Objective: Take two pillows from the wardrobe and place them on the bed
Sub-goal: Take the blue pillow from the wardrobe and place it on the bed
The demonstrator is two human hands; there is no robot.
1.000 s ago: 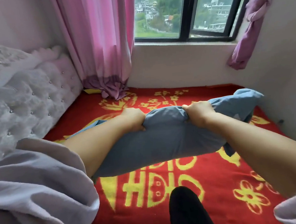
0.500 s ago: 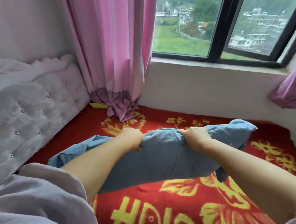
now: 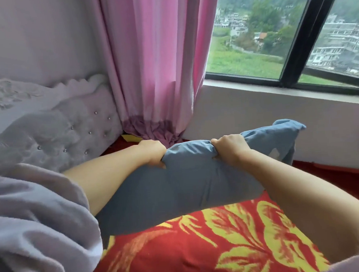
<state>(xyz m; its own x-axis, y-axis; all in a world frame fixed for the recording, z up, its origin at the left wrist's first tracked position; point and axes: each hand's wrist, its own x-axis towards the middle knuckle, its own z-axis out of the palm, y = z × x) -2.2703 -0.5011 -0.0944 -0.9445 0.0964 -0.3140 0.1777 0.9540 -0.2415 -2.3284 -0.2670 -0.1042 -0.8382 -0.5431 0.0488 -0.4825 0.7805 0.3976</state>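
A blue-grey pillow [image 3: 190, 184] is held out in front of me above the bed [image 3: 214, 246], which carries a red blanket with yellow flowers. My left hand [image 3: 154, 151] grips its upper edge on the left. My right hand [image 3: 231, 148] grips the same edge further right. The pillow's right corner sticks up near the wall under the window. Its left end is hidden behind my left forearm. No second pillow and no wardrobe are in view.
A tufted lilac headboard [image 3: 53, 134] runs along the left. A pink curtain [image 3: 154, 63] hangs into the far corner, its hem bunched on the bed. A window [image 3: 294, 32] with a dark frame sits above a sill and plain wall [image 3: 247, 114] on the right.
Both hands have carried the pillow forward and upward toward the far corner by the curtain. The view has moved closer to the headboard and window. The grip is unchanged.
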